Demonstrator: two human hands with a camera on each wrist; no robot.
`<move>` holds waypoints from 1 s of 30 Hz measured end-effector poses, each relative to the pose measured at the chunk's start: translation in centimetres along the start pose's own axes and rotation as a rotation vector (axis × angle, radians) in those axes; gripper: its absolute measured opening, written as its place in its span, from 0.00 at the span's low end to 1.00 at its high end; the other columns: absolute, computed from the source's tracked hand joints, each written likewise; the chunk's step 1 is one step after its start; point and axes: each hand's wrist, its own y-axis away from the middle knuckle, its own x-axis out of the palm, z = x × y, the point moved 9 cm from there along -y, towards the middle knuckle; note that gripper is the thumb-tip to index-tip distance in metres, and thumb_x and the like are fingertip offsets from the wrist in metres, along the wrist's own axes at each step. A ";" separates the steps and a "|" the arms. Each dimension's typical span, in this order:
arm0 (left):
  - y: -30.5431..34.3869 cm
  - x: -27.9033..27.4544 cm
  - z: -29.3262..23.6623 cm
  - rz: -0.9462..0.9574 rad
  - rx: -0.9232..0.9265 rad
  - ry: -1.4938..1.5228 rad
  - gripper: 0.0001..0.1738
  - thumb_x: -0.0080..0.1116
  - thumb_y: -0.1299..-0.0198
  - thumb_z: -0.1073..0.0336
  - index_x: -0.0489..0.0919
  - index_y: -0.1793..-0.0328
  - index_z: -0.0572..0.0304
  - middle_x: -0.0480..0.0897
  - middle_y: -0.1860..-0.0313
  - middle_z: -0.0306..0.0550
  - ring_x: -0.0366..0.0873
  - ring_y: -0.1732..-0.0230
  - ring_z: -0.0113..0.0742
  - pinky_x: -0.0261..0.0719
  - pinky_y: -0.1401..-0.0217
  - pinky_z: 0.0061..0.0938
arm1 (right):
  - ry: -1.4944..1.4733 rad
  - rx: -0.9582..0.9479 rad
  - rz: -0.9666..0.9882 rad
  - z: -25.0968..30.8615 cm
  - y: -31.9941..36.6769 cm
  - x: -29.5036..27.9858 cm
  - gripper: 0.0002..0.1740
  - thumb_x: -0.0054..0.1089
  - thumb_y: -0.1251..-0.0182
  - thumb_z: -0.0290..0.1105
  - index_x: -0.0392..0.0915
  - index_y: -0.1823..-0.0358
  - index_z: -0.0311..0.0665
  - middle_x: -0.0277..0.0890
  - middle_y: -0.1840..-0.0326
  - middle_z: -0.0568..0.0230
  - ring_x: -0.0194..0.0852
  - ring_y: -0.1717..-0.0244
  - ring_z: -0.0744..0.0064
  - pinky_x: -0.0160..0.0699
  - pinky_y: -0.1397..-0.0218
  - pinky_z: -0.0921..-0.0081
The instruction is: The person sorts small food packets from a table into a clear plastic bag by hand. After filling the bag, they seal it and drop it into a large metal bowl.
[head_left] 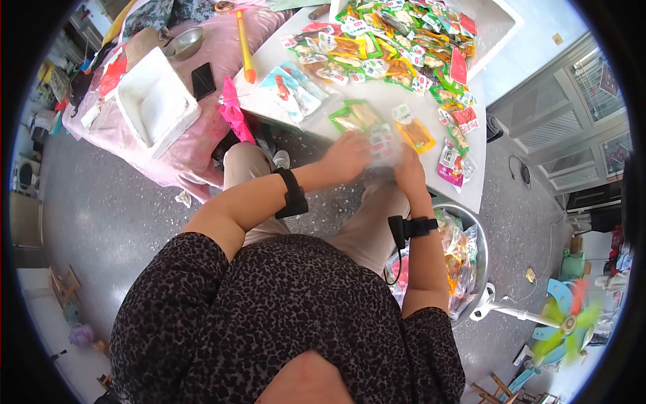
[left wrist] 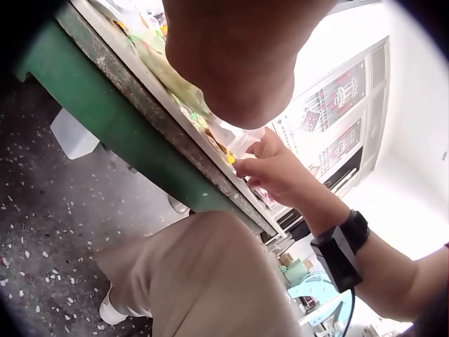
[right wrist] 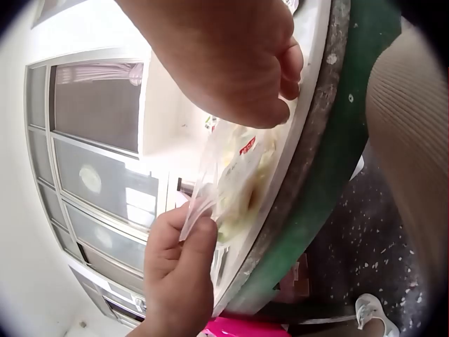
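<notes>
A clear plastic bag point(head_left: 385, 145) with red-and-white print lies between my two hands at the table's near edge, blurred in the head view. My left hand point(head_left: 348, 159) pinches the bag's edge between thumb and fingers, plain in the right wrist view, where pale food packs show through the bag point(right wrist: 245, 168). My right hand point(head_left: 409, 174) holds the opposite side with curled fingers; its fingertips are partly hidden in the right wrist view. Just beyond lie a green-edged food pack point(head_left: 355, 116) and a yellow pack point(head_left: 415, 135).
A heap of snack packs point(head_left: 383, 47) covers the far table. Flat blue-and-white bags point(head_left: 293, 93) lie left. A metal tub point(head_left: 480, 269) of bagged packs stands by my right leg. On the pink cloth point(head_left: 182, 158) are a foam box point(head_left: 153, 101) and a phone point(head_left: 203, 80). A fan point(head_left: 568, 324) stands right.
</notes>
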 end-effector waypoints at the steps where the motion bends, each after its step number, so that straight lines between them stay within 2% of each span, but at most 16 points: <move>1: -0.2 -0.6 0.1 -0.043 -0.014 0.017 0.13 0.52 0.65 0.72 0.72 0.67 0.58 0.69 0.59 0.49 0.63 0.50 0.49 0.61 0.49 0.41 | 0.018 -0.022 0.012 -0.2 -0.4 0.3 0.26 0.45 0.54 0.22 0.59 0.48 0.32 0.63 0.52 0.42 0.63 0.54 0.47 0.66 0.54 0.63; 3: -0.9 -2.1 0.4 -0.133 -0.043 0.042 0.12 0.51 0.64 0.73 0.72 0.68 0.60 0.70 0.62 0.49 0.65 0.52 0.49 0.62 0.49 0.39 | 0.005 -0.084 -0.015 -0.3 -1.1 0.4 0.22 0.46 0.53 0.23 0.62 0.51 0.32 0.65 0.55 0.44 0.64 0.55 0.48 0.66 0.55 0.63; 6: -2.4 -2.7 2.1 -0.049 -0.127 0.025 0.10 0.50 0.60 0.74 0.72 0.67 0.61 0.71 0.63 0.50 0.66 0.54 0.49 0.64 0.51 0.37 | -0.061 -0.172 -0.121 -0.1 -2.0 -0.9 0.14 0.46 0.50 0.25 0.67 0.59 0.32 0.68 0.62 0.46 0.67 0.59 0.50 0.67 0.58 0.63; 9: -3.6 -5.3 3.0 -0.236 -0.010 -0.019 0.09 0.49 0.55 0.69 0.73 0.66 0.60 0.73 0.67 0.50 0.69 0.62 0.48 0.67 0.58 0.36 | -0.156 -0.181 -0.172 0.2 -4.3 -3.3 0.09 0.46 0.46 0.28 0.69 0.66 0.31 0.69 0.69 0.47 0.68 0.64 0.51 0.66 0.61 0.65; 12: -5.1 -7.2 7.3 -0.189 -0.347 0.231 0.09 0.45 0.46 0.69 0.72 0.61 0.64 0.73 0.64 0.51 0.70 0.57 0.42 0.66 0.53 0.30 | -0.304 -0.134 -0.142 1.4 -7.9 -6.7 0.08 0.46 0.45 0.30 0.69 0.68 0.32 0.69 0.72 0.49 0.68 0.68 0.54 0.66 0.63 0.68; 15: -6.2 -9.2 10.4 -0.195 -0.635 0.516 0.10 0.43 0.43 0.66 0.72 0.60 0.64 0.75 0.67 0.46 0.70 0.61 0.32 0.66 0.55 0.25 | -0.291 -0.138 -0.114 4.4 -11.0 -10.3 0.08 0.48 0.45 0.31 0.69 0.69 0.32 0.69 0.73 0.51 0.68 0.70 0.58 0.66 0.65 0.71; 18: -6.3 -9.9 13.3 -0.231 -0.685 0.551 0.11 0.44 0.43 0.64 0.73 0.60 0.62 0.75 0.68 0.40 0.69 0.63 0.25 0.66 0.57 0.21 | -0.320 -0.192 -0.101 6.1 -12.7 -11.5 0.07 0.49 0.46 0.30 0.69 0.70 0.32 0.70 0.73 0.55 0.69 0.70 0.65 0.66 0.66 0.75; 21: -4.2 -7.9 14.1 -0.189 -0.813 0.803 0.12 0.45 0.44 0.62 0.74 0.59 0.62 0.75 0.67 0.37 0.68 0.65 0.25 0.65 0.57 0.20 | -0.396 -0.168 -0.076 6.5 -12.0 -10.7 0.06 0.48 0.47 0.28 0.69 0.70 0.32 0.69 0.74 0.57 0.68 0.71 0.68 0.65 0.66 0.76; 22: -3.5 -6.6 14.4 -0.114 -0.834 0.815 0.13 0.45 0.45 0.62 0.74 0.59 0.62 0.75 0.66 0.36 0.67 0.65 0.24 0.64 0.57 0.19 | -0.398 -0.143 -0.051 6.0 -11.7 -9.7 0.06 0.48 0.48 0.28 0.69 0.70 0.32 0.69 0.74 0.59 0.68 0.71 0.70 0.65 0.66 0.77; 25: -1.8 -5.5 14.0 -0.072 -0.890 0.769 0.13 0.45 0.44 0.63 0.73 0.59 0.63 0.75 0.65 0.37 0.67 0.63 0.24 0.64 0.56 0.19 | -0.470 -0.059 -0.005 4.7 -10.6 -8.1 0.05 0.47 0.49 0.26 0.70 0.71 0.33 0.69 0.75 0.62 0.67 0.71 0.74 0.65 0.66 0.79; 27: -2.5 -6.4 13.0 -0.103 -0.814 0.815 0.12 0.45 0.44 0.63 0.73 0.59 0.63 0.75 0.64 0.37 0.67 0.61 0.23 0.64 0.55 0.19 | -0.607 -0.005 -0.012 4.4 -9.7 -8.7 0.05 0.48 0.49 0.26 0.70 0.71 0.33 0.69 0.75 0.63 0.67 0.72 0.75 0.65 0.66 0.80; 30: -2.7 -6.2 12.9 -0.091 -0.792 0.773 0.12 0.44 0.43 0.63 0.73 0.59 0.63 0.75 0.63 0.38 0.67 0.60 0.23 0.64 0.53 0.20 | -0.513 0.015 -0.010 4.8 -8.7 -9.1 0.05 0.48 0.50 0.26 0.70 0.71 0.34 0.69 0.75 0.65 0.66 0.72 0.77 0.65 0.67 0.81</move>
